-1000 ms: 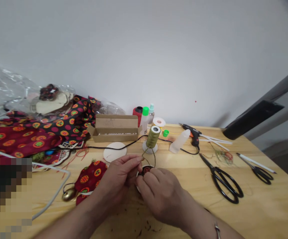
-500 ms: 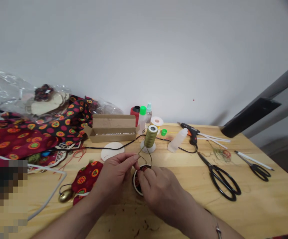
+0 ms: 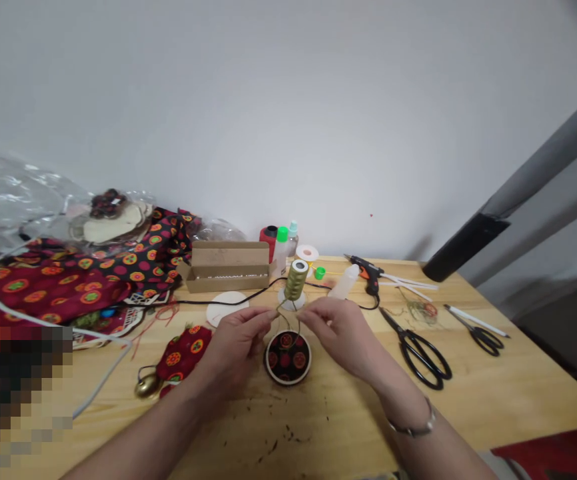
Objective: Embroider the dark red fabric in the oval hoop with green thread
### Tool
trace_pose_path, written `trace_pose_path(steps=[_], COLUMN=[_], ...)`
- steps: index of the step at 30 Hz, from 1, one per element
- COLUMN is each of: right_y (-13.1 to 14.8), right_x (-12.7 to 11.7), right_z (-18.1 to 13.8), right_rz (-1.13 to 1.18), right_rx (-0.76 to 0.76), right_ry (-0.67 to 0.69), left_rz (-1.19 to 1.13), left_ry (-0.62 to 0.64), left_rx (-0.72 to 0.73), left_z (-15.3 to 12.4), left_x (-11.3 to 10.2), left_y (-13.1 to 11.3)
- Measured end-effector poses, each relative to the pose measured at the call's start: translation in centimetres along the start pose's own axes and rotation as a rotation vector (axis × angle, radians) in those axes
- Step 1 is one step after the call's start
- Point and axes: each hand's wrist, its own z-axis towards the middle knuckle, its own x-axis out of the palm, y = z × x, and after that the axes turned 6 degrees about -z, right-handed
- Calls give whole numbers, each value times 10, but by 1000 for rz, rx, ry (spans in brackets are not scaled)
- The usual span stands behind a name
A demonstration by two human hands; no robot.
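While both hands pinch green cord, round fabric piece lies between them

As both forearms angle in from the lower corners, left hand (image 3: 241, 337) and right hand (image 3: 341, 333) face each other, backs up, wrists bent inward. Left thumb and index tips together, clamped on green cord (image 3: 281, 304); its other fingers curl under. Right thumb and index likewise pinched on the cord, pointing left; bracelet (image 3: 421, 425) at that wrist. Exact grip small, partly hidden.

Round fabric piece (image 3: 288, 360) is on the wooden table (image 3: 348, 433), just below and between the fingertips; lies flat, patterned face up, pale rim around it; round, so no clear long axis. Cord makes a loop near its far edge; which way each strand runs, cannot tell.

Green thread spool (image 3: 295, 281) stands just beyond the fingertips, long axis near upright, top leaning slightly right, white core end up. Red patterned pouch (image 3: 184, 352) sits beside left hand; large scissors (image 3: 421, 357) right of right hand, blades toward far left
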Motion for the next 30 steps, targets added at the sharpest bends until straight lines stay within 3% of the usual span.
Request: trace_pose_path(steps=[5,8,11,14,18,21,25,30], right_y=[-4,0,3,2,-3,-5,-5,-9], right_x=[22,29,29,26,27,35,41,35], right_z=[10,9,7,6,13,20,24,21], right_rz=[613,790,792,635,516,642,889,944], right_rx=[264,317,295,224,186,215,368,469], right_ry=[35,6,-38,-71,-21,30,177,343], left_rz=[-1,11,32,52,78,90,196,285], left_ry=[106,156,195,214,204,171,128,243], left_rx=[-12,-24,-31,-32,-36,-42,-43,-11], left_z=[-7,-11,-14,-16,-15,-14,-13,-11], left_x=[3,4,4,5,4,3,3,4], left_y=[2,4,6,7,6,4,0,0])
